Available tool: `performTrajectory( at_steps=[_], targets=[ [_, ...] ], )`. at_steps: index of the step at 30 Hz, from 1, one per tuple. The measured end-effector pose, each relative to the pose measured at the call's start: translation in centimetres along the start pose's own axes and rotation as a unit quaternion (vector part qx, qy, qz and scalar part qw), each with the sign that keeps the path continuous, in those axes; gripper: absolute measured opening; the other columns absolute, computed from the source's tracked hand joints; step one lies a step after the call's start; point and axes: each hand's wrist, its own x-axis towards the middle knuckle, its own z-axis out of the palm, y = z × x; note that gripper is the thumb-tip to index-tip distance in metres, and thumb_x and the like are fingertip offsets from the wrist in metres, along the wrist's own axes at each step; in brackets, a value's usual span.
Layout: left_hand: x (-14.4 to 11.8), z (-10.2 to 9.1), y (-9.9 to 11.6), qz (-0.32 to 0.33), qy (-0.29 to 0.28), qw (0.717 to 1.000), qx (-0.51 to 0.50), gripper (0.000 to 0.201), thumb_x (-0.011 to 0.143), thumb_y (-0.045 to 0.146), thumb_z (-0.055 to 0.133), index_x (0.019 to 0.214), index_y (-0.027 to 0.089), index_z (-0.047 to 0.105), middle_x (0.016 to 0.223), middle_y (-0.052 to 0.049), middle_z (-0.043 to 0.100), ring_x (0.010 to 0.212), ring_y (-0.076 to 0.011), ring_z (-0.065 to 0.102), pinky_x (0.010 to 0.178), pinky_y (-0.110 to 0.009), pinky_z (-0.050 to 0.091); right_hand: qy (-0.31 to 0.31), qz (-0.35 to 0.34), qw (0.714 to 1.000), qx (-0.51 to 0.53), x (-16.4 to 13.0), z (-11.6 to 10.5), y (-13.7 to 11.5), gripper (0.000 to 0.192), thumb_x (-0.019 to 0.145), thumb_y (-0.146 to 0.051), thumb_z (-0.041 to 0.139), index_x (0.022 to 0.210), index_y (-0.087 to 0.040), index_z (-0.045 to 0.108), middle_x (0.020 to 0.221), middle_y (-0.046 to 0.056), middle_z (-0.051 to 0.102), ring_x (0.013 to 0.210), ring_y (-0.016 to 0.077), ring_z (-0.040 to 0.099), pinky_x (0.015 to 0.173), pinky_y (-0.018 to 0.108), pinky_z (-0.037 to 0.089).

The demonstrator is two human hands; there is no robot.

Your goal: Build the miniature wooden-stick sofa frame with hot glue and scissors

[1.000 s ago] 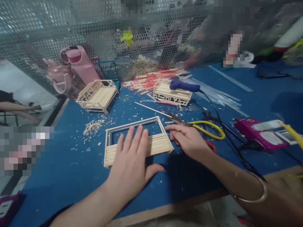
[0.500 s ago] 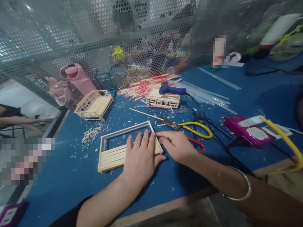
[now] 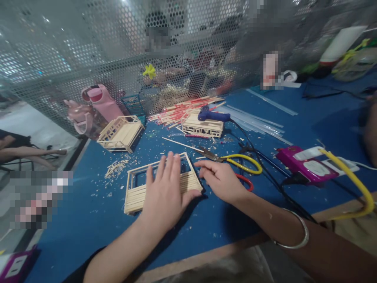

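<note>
On the blue tabletop lies a rectangular frame of thin wooden sticks [image 3: 134,199], its near part decked with a row of sticks and its far part open. My left hand [image 3: 163,196] rests flat over the decking, fingers stretched and apart, hiding the middle. By the right end of this frame is my right hand [image 3: 222,181], index finger extended toward its corner and the other fingers loosely bent; nothing shows in it. Just beyond the right hand lie scissors [image 3: 211,155] with one yellow and one red handle, the red one partly covered.
A blue glue gun [image 3: 217,116] rests on a small stick model [image 3: 203,129]. Another stick model [image 3: 125,133] stands at left, near stick scraps [image 3: 116,168]. Behind are red-and-tan sticks [image 3: 176,112] and clear glue sticks [image 3: 253,124]. A purple power strip [image 3: 306,165] and cables lie at right.
My left hand has shifted slightly left on the stick frame, its fingers lifted and straighter. My right index fingertip has drawn a little away from the left hand's fingers.
</note>
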Motion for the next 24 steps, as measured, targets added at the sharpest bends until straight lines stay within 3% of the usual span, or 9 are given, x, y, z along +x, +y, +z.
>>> performTrajectory(
  at_steps=[2, 5, 8, 12, 17, 24],
  targets=[
    [0.2, -0.8, -1.5, -0.043, -0.001, 0.999, -0.004, 0.063, 0.089, 0.049, 0.037, 0.136, 0.007, 0.04, 0.138, -0.02, 0.046, 0.128, -0.0337, 0.041, 0.102, -0.055, 0.031, 0.019, 0.016, 0.999, 0.022, 0.0, -0.2, 0.0, 0.032, 0.079, -0.021, 0.039, 0.096, -0.014, 0.065, 0.066, 0.002, 0.064, 0.049, 0.0121, 0.053, 0.052, 0.024, 0.042],
    [1.3, -1.4, -3.1, -0.078, -0.113, 0.988, -0.069, 0.042, 0.093, 0.033, 0.029, 0.11, 0.016, 0.062, 0.108, -0.013, 0.069, 0.101, -0.0284, 0.062, 0.086, -0.042, 0.044, 0.006, 0.025, 0.999, 0.031, 0.0, -0.2, -0.2, 0.024, 0.078, -0.021, 0.041, 0.089, -0.016, 0.061, 0.063, 0.0, 0.06, 0.049, 0.0111, 0.051, 0.048, 0.023, 0.039],
    [2.7, -1.2, -3.3, -0.055, -0.205, 0.966, -0.149, 0.043, 0.091, 0.032, 0.029, 0.079, 0.018, 0.068, 0.079, -0.009, 0.072, 0.074, -0.0232, 0.066, 0.064, -0.029, 0.043, -0.047, 0.019, 0.998, 0.023, -0.1, 0.1, -0.6, 0.011, 0.074, -0.019, 0.046, 0.073, -0.018, 0.056, 0.057, -0.003, 0.055, 0.049, 0.0098, 0.048, 0.047, 0.021, 0.037],
    [3.9, -0.7, -2.8, -0.024, -0.219, 0.943, -0.25, 0.038, 0.087, 0.032, 0.038, 0.076, 0.016, 0.07, 0.077, -0.008, 0.072, 0.071, -0.0203, 0.063, 0.061, -0.026, 0.039, -0.105, 0.043, 0.993, -0.005, -0.4, 0.0, -1.1, 0.006, 0.071, -0.025, 0.055, 0.069, -0.019, 0.052, 0.056, -0.005, 0.053, 0.05, 0.0093, 0.047, 0.048, 0.021, 0.037],
    [4.0, -0.4, -2.9, -0.041, -0.218, 0.922, -0.317, 0.031, 0.082, 0.029, 0.044, 0.084, 0.016, 0.072, 0.078, -0.004, 0.072, 0.071, -0.018, 0.061, 0.062, -0.024, 0.04, -0.191, 0.006, 0.981, -0.041, -0.5, -1.3, -1.4, 0.03, 0.062, -0.033, 0.07, 0.084, -0.018, 0.057, 0.069, -0.004, 0.058, 0.06, 0.0106, 0.051, 0.053, 0.022, 0.038],
    [3.8, -0.1, -2.9, -0.026, -0.226, 0.915, -0.334, 0.033, 0.084, 0.03, 0.041, 0.081, 0.017, 0.071, 0.077, -0.003, 0.071, 0.072, -0.018, 0.061, 0.063, -0.024, 0.039, -0.193, -0.02, 0.977, -0.086, -0.4, -1.3, -1.4, 0.022, 0.065, -0.023, 0.066, 0.084, -0.017, 0.056, 0.068, -0.003, 0.058, 0.059, 0.0106, 0.051, 0.055, 0.022, 0.037]
  ],
)
